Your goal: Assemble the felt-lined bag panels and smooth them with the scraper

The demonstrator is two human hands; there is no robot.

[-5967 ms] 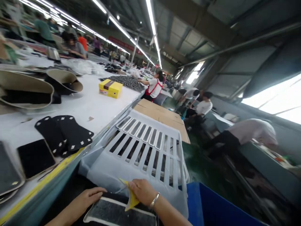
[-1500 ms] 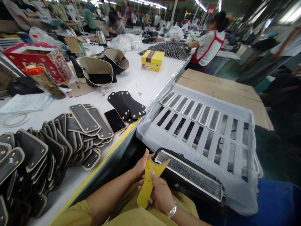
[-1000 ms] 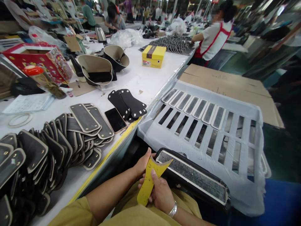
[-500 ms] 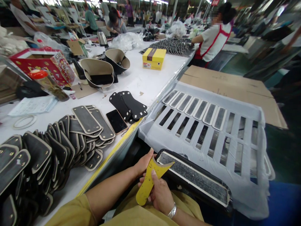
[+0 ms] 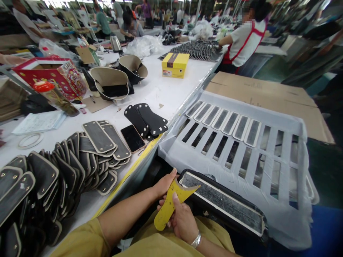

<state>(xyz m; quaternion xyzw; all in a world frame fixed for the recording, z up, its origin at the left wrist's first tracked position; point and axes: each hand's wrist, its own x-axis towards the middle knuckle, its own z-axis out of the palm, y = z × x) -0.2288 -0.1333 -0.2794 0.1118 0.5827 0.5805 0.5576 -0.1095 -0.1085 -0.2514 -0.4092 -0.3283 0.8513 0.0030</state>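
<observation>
My right hand (image 5: 183, 219) is closed around a flat yellow tool (image 5: 171, 203), its thumb lying along the face. The tool has a rounded lower end and a concave, pointed upper end, tilted over the near end of a long black piece (image 5: 264, 228). Set into that piece is a narrow fuzzy grey panel (image 5: 225, 201) with a pale border. My left hand (image 5: 166, 182) is closed at the black piece's left end with the thumb on top; its other fingers are mostly hidden behind the tool.
Left of me, a white table (image 5: 171, 91) carries stacked grey strap pieces (image 5: 99, 137), a phone (image 5: 132, 138), black cut pieces (image 5: 151, 119) and a yellow box (image 5: 175, 65). To the right stands a cloth-covered slotted rack (image 5: 214, 142) holding several pale-edged panels (image 5: 229, 123). A co-worker (image 5: 245, 39) is beyond.
The view has shifted very slightly. Both hands, the yellow tool and the black piece keep nearly the same positions.
</observation>
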